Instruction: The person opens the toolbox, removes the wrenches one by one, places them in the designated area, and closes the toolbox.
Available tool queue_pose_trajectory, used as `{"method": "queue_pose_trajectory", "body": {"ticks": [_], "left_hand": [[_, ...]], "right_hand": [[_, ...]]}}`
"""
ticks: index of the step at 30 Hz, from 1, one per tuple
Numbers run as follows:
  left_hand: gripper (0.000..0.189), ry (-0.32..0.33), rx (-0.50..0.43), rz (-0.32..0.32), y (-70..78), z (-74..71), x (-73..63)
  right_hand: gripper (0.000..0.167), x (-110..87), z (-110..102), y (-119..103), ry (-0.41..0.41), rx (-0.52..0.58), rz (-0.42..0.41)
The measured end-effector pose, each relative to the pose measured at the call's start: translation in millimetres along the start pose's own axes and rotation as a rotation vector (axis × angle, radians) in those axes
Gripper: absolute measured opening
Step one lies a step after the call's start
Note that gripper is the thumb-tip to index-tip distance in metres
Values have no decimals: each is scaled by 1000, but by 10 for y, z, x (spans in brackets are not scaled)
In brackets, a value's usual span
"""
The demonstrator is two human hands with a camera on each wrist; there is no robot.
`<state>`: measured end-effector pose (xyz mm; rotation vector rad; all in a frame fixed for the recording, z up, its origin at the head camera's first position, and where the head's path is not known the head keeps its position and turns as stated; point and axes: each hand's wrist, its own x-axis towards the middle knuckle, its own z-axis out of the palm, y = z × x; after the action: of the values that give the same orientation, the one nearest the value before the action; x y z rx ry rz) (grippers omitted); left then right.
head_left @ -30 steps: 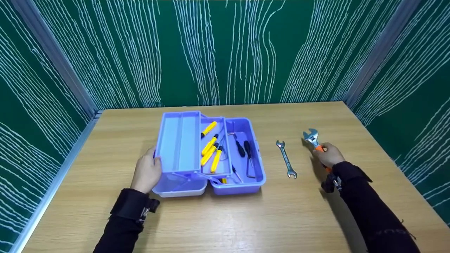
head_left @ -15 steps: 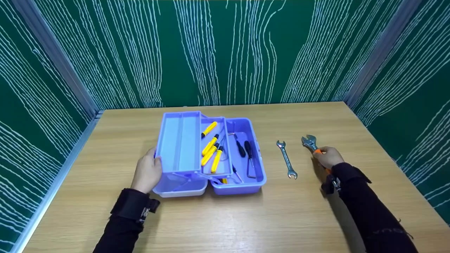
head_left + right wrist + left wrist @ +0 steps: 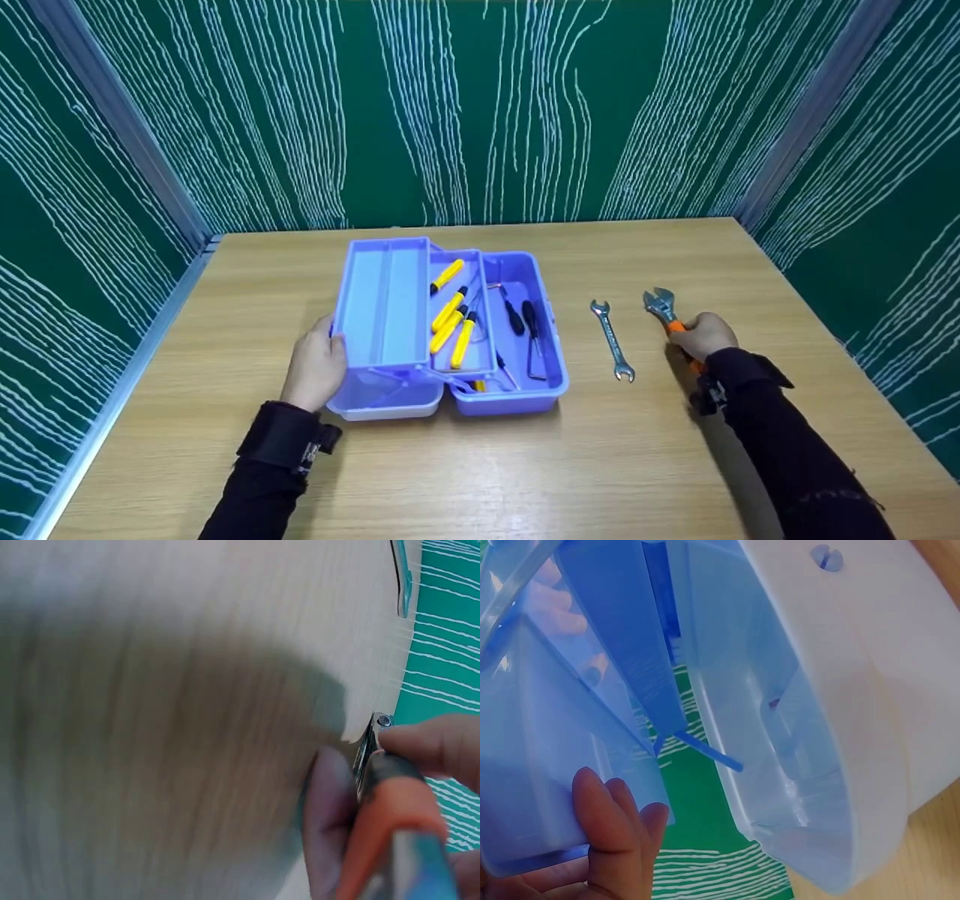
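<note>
An opened purple toolbox [image 3: 551, 330] stands on the table with its trays spread to the left. My left hand [image 3: 313, 367] grips the left edge of its upper tray [image 3: 381, 300]; in the left wrist view the fingers [image 3: 604, 810] curl round that tray's wall. At the right, my right hand [image 3: 705, 336] holds an adjustable wrench [image 3: 661, 304] by its orange handle, jaw end pointing away. The right wrist view shows thumb and fingers pinching the wrench [image 3: 397, 810] from both sides. A double open-ended wrench [image 3: 613, 341] lies between toolbox and right hand.
Several yellow-handled screwdrivers [image 3: 448, 328] lie in the lower tray. Black-handled tools [image 3: 529, 319] rest in the toolbox's base. Green panels [image 3: 480, 112] with white lines enclose the table [image 3: 480, 480] at the back and sides.
My right hand has brought the adjustable wrench's head slightly nearer and lower, then almost stopped. The left hand and toolbox have stayed in place.
</note>
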<state>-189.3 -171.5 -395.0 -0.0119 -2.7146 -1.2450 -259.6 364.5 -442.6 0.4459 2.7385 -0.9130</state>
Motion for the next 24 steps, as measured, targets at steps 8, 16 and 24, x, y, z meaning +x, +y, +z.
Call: {"method": "queue_pose_trajectory", "body": {"ticks": [8,16,24], "left_hand": [[45,0,-10,0,-8,7,19],[45,-1,-12,2,-24,22,-9],[45,-4,-11,-8,-11,9,-1]], "right_hand": [[27,1,13,-41,-22,12,71],[25,-2,0,-18,-80,12,67],[38,-4,-67,-65,-86,73,66]]}}
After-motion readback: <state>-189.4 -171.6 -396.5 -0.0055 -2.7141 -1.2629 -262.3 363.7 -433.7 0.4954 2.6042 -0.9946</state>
